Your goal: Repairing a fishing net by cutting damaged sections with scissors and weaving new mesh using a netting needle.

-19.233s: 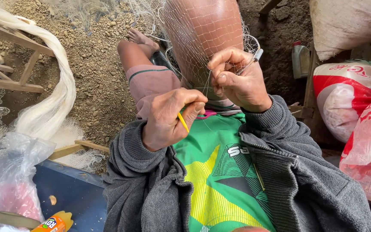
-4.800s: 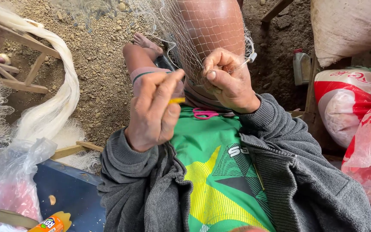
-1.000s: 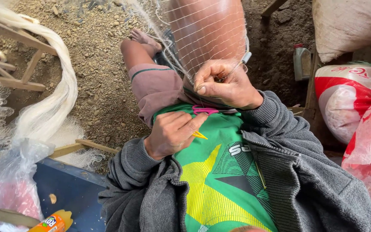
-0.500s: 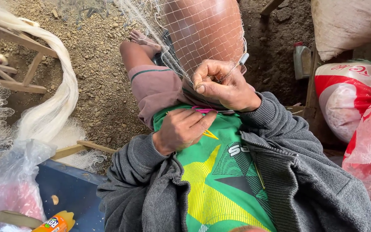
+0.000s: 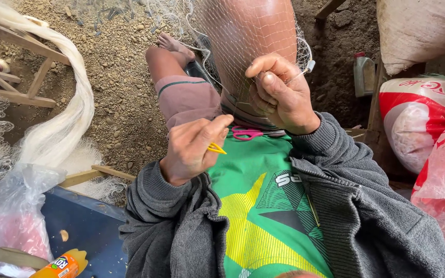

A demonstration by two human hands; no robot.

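Head view looks down on my two hands over my lap. My left hand is closed, pinching a yellow needle; most of the needle is hidden in my fist, only its forked tip shows. My right hand is curled, thumb pressed on a fold of the fine net draped over my knee; the thread between them is too thin to make out. One pair of pink scissors lies on my green shirt, partly hidden under my right wrist. Two red-and-white sacks sit at right, one plastic bottle beyond.
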